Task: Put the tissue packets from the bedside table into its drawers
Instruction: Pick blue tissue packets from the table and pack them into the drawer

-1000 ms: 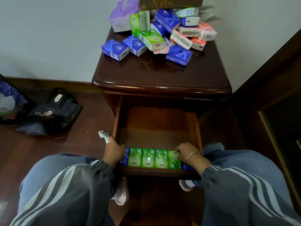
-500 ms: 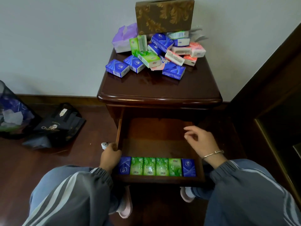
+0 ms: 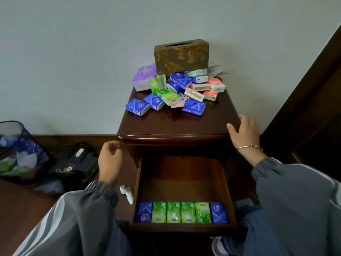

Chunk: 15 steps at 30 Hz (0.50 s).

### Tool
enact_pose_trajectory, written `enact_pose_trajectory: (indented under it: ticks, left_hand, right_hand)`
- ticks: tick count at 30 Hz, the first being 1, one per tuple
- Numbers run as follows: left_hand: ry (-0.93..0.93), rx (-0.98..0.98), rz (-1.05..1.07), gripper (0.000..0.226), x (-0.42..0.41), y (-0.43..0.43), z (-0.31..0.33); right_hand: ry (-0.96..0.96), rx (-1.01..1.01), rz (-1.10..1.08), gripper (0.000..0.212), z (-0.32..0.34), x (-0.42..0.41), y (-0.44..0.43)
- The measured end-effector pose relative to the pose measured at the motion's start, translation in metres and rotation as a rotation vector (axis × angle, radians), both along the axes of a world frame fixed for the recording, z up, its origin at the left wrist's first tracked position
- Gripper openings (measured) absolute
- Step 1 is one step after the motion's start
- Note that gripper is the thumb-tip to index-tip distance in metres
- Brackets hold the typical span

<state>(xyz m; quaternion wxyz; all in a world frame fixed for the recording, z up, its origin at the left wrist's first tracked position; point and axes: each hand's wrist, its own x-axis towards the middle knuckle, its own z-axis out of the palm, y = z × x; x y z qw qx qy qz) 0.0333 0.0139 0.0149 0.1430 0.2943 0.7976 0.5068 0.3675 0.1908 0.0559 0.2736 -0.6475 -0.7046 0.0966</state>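
**Between loads: both hands empty, reach pending**

Head view. Your left hand (image 3: 110,161) hangs at 8 o'clock of the bedside table (image 3: 175,126), fingers loosely curled, holding nothing. Your right hand (image 3: 243,133) is at the top's 4 o'clock corner, fingers relaxed, empty; contact unclear. Loose tissue packets (image 3: 171,93) are heaped at 12 o'clock beneath the brown tissue box (image 3: 181,56). In the open drawer (image 3: 184,183), a row of six packets (image 3: 181,212) lines the 6 o'clock edge. Judged next: reach to 12 o'clock, grip a packet, start a second row.

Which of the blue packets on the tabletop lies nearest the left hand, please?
The leftmost blue packet, at the front; the other blue ones lie further right, farther from the left hand.
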Motion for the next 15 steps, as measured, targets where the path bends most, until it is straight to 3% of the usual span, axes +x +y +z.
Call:
enact_pose_trajectory:
  ticks: [3, 10, 15]
  left_hand:
    - [0.062, 0.003, -0.048, 0.028, -0.003, 0.016, 0.015]
    - [0.394, -0.098, -0.138, 0.051, -0.007, 0.061, 0.034]
    - [0.534, -0.175, -0.188, 0.068, -0.009, 0.105, 0.046]
  right_hand:
    - [-0.088, -0.065, 0.019, 0.063, -0.012, -0.022, 0.007]
    - [-0.345, -0.164, 0.016, 0.061, -0.03, -0.04, 0.027]
    - [-0.402, -0.103, 0.019, 0.061, -0.035, -0.041, 0.031]
